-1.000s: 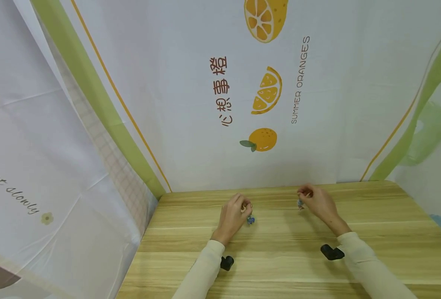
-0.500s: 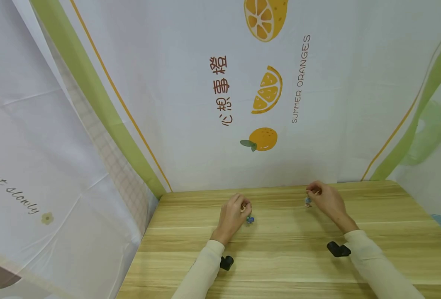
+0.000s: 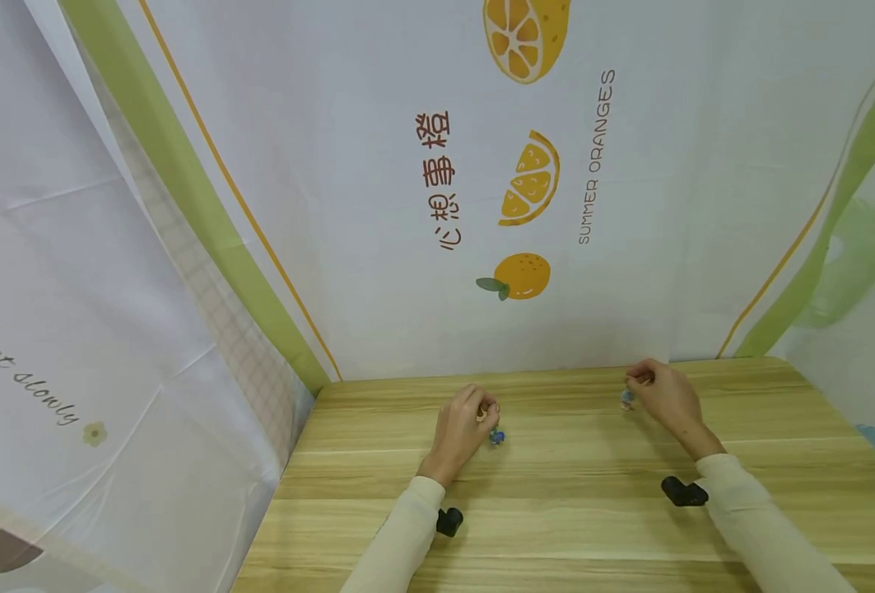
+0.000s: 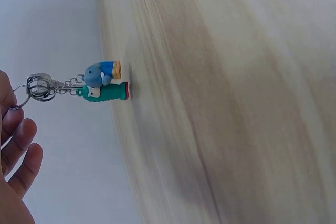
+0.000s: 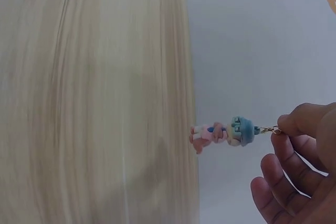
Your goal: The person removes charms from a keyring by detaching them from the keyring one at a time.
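Note:
My left hand [image 3: 461, 430] pinches the metal split rings [image 4: 41, 88] of a keychain. From their chains hang two small figures: a blue animal figure [image 4: 98, 75] and, beside it, a green one [image 4: 108, 92] with a red end. In the head view they dangle low over the wooden table. Further right, my right hand [image 3: 668, 402] holds another keychain by its gold-coloured ring [image 5: 274, 129] between thumb and index finger. Its charm is a little figure [image 5: 226, 131] with a light blue hat and pink and white clothes, hanging close over the table near the back edge.
The wooden table [image 3: 556, 527] meets a hanging white cloth [image 3: 378, 313] printed with oranges at its back edge. More white cloth [image 3: 148, 412] hangs at the left. A black wrist mount [image 3: 450, 521] sits by the left sleeve, another black mount [image 3: 683, 492] by the right.
My right hand has moved to the right, carrying its keychain along the back of the table. The left hand stays in nearly the same place.

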`<action>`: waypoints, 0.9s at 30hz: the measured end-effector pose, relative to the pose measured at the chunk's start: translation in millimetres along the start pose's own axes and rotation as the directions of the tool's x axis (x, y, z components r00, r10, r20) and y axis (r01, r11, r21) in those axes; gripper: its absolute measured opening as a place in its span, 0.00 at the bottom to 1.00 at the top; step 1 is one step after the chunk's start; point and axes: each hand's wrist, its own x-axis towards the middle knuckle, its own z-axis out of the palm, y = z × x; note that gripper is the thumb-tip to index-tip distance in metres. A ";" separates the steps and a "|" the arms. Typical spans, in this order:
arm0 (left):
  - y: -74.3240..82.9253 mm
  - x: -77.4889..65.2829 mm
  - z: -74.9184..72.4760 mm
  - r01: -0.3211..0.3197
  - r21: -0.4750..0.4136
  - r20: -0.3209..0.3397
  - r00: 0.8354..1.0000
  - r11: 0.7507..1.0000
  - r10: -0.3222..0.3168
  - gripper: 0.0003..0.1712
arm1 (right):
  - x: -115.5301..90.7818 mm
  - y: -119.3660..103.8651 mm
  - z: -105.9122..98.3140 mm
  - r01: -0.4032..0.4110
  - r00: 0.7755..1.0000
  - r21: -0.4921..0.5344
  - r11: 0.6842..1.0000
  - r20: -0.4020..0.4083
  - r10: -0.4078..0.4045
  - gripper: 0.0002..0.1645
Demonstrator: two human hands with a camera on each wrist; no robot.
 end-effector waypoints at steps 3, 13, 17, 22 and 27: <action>-0.1 -0.1 -0.3 0.005 -0.006 0.013 1.000 1.000 -0.005 0.04 | -0.4 4.5 -2.2 -0.016 1.000 -0.009 1.000 -0.009 0.016 0.14; -1.0 -0.1 -0.2 0.007 -0.001 0.032 0.999 1.000 -0.007 0.04 | 1.3 20.9 -7.8 -0.048 0.999 -0.026 0.999 -0.027 0.047 0.17; -1.4 -0.3 -0.2 0.001 0.008 0.017 1.000 1.000 -0.001 0.04 | 1.4 26.5 -10.2 -0.059 0.998 -0.025 0.998 -0.031 0.058 0.17; -2.1 -0.8 0.2 0.001 0.010 0.002 1.000 1.000 -0.001 0.04 | 1.2 33.0 -14.7 -0.077 0.997 -0.039 0.996 -0.028 0.076 0.16; -2.2 -1.1 0.2 0.001 0.005 -0.003 1.000 1.000 -0.001 0.04 | -0.2 39.5 -18.5 -0.112 0.994 -0.054 0.992 -0.020 0.111 0.17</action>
